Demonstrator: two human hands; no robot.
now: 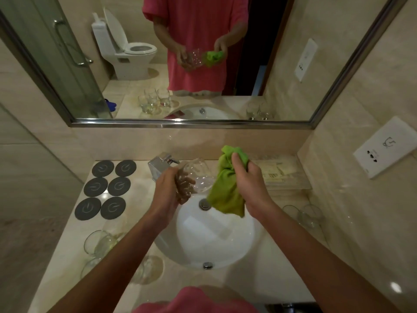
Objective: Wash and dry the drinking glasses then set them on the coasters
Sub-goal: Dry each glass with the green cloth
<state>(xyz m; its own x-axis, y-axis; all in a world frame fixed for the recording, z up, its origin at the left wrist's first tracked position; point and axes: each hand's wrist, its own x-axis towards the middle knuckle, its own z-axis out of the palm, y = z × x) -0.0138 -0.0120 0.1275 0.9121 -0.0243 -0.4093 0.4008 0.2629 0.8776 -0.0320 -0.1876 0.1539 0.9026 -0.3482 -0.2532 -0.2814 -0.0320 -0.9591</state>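
Beige marble counter [225, 281], white oval sink [216, 236], wall mirror [180, 64] above. Left hand [169, 188] grips a tilted glass [198, 175] over the sink; right hand [248, 177] clutches a green cloth [225, 195] beside it. Six grey coasters [106, 188] sit at left, bare.

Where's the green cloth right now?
In the head view, the green cloth is gripped by the right hand, hanging over the back of the sink, just right of the glass held in the left hand.
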